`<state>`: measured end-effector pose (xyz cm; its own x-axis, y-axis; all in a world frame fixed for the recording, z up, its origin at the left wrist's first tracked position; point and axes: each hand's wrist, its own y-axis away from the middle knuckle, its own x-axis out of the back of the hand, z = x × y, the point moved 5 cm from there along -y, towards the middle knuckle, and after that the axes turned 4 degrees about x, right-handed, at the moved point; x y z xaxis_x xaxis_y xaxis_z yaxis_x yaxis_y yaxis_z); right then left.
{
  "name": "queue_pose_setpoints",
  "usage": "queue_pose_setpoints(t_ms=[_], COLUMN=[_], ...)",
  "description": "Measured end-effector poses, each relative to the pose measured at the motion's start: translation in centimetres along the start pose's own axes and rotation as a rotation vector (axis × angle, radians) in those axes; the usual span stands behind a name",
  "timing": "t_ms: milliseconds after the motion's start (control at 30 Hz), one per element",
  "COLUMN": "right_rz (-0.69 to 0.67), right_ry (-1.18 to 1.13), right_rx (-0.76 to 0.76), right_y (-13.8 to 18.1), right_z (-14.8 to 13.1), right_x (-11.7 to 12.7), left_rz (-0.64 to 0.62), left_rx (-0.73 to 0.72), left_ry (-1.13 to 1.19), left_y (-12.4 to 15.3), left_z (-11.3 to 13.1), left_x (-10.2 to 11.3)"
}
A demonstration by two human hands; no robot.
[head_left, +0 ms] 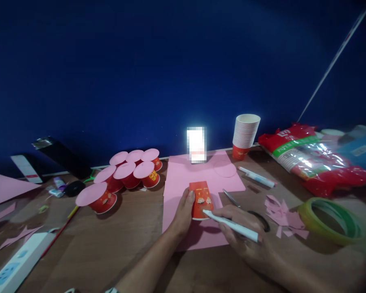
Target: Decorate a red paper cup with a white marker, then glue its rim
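Near the far right corner of the surface [134, 240], a red-and-clear plastic bag [306, 142] apparently holds nested white cups [288, 161]. Toward the near edge of the pink paper sheet [204, 236], your left hand [183, 211] grips a red paper cup [201, 195]; your right hand [244, 216] pinches a white pen [239, 229].

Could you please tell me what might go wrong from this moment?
1. The left hand holds the red cup upside down on the pink paper. If the cup slides, the white pen in the right hand, its tip near the cup's lower rim, might go astray.
2. The scissors lie close by the right hand, so a sideways move could bump them.
3. The tall cup stack could perhaps tip if knocked.
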<state>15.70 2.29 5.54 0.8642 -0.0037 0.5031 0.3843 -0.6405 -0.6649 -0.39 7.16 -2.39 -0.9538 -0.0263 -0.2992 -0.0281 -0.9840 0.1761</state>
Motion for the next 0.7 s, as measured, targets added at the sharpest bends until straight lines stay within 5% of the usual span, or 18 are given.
queue_pose_setpoints(t_ms=[300,700], right_rz=[-0.003,-0.042], right_ry=[-0.033,-0.024], right_rx=[-0.186,-0.207], right_y=[0.3,0.1], right_z=[1.2,0.8], right_x=[0.3,0.1], left_rz=[0.028,0.047], left_rx=[0.064,0.142], left_ry=[0.107,0.146], left_y=[-0.6,-0.3], left_z=[-1.6,-1.5], left_x=[0.9,0.6])
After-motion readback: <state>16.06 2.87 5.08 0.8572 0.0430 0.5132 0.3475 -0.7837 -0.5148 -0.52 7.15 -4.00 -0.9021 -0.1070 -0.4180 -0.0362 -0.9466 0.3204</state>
